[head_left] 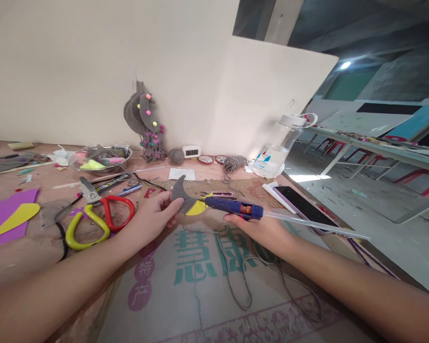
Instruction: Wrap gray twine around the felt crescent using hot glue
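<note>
My left hand [163, 210] pinches a grey, cord-covered crescent [180, 193] that has a yellow piece [196, 208] along its inner side. In my right hand [252, 226] is a blue hot glue gun [229, 206], its nozzle pointing left at the crescent and yellow piece. A long clear glue stick [314, 225] sticks out of the gun's back end. Whether the nozzle touches the piece I cannot tell. Loose grey cord [241, 286] trails in loops over the printed plastic sheet [157, 309] below my hands.
Red-and-yellow-handled scissors [89, 238] and purple and yellow sheets [12, 219] lie left. Behind stand a bowl of scraps [123, 155], a decorated grey moon ornament [143, 114], a yarn ball [176, 156], a small clock [191, 151] and a water bottle [277, 147]. A phone [303, 207] lies right.
</note>
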A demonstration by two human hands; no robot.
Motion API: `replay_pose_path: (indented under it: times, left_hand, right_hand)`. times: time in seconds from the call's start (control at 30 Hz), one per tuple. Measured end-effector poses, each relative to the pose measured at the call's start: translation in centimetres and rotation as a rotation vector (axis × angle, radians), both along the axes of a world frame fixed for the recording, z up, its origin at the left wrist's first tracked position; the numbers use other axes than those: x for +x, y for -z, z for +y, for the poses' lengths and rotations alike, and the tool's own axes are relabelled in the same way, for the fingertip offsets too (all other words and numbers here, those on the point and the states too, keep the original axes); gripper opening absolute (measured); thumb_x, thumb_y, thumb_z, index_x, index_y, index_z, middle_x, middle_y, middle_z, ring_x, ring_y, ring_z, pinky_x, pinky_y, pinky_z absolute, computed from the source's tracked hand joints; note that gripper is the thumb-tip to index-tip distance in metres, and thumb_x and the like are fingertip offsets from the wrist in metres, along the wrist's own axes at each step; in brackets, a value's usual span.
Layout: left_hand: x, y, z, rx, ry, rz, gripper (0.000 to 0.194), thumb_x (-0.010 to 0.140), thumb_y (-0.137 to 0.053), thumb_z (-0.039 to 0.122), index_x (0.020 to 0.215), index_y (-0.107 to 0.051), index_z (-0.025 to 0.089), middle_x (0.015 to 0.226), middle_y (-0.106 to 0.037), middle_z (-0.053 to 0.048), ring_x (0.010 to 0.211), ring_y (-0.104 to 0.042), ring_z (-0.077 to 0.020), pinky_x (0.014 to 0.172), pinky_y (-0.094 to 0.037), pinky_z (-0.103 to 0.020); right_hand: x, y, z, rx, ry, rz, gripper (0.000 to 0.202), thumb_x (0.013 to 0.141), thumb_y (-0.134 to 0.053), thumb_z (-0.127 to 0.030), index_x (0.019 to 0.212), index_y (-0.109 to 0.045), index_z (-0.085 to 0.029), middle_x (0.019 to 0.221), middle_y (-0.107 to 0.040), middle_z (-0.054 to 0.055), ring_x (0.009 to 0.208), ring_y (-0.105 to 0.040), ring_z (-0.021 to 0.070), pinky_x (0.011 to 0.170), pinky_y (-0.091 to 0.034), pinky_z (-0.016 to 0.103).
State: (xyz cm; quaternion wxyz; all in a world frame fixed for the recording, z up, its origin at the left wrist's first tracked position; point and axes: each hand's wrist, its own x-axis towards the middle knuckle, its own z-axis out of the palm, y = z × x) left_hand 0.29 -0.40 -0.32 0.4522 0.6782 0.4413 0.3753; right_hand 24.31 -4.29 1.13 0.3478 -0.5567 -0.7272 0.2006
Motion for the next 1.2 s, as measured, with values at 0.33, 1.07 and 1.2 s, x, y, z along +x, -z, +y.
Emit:
replay_pose_path:
  times: [0.33,1.07,1.2]
  left_hand:
    - [0.1,-0.2,-0.2,-0.035,0.018,0.003,0.029,0.084,-0.045,0.04,0.064,-0.042,0.019,0.052,-0.045,0.006,0.048,-0.042,-0.0083,0.049,-0.034,-0.019]
    - [0.5,0.4,0.7,-0.134,-0.039,-0.294,0.03,0.077,-0.054,0.042,0.063,-0.046,0.017,0.048,-0.047,0.007,0.04,-0.042,-0.0058,0.041,-0.032,-0.018]
    - [0.5,0.5,0.8,-0.151,-0.047,-0.321,0.031,0.076,-0.054,0.043,0.063,-0.044,0.017,0.05,-0.047,0.006,0.041,-0.043,-0.0058,0.041,-0.034,-0.017]
  right_hand:
    - [0.1,0.3,0.2,-0.007,-0.002,0.044,0.033,0.075,-0.06,-0.043,0.1,-0.061,-0.023,0.088,-0.066,0.003,0.078,-0.062,0.0193,0.066,-0.049,0.029]
    - [-0.8,-4.9,11.4,-0.035,-0.011,0.084,0.04,0.072,-0.059,-0.049,0.096,-0.065,-0.017,0.091,-0.067,0.004,0.078,-0.06,0.0168,0.066,-0.046,0.026]
    - [-2.2,-3.2,15.6,-0.052,0.035,0.047,0.035,0.071,-0.062,-0.041,0.093,-0.065,-0.013,0.086,-0.067,0.005,0.074,-0.059,0.0151,0.066,-0.045,0.024]
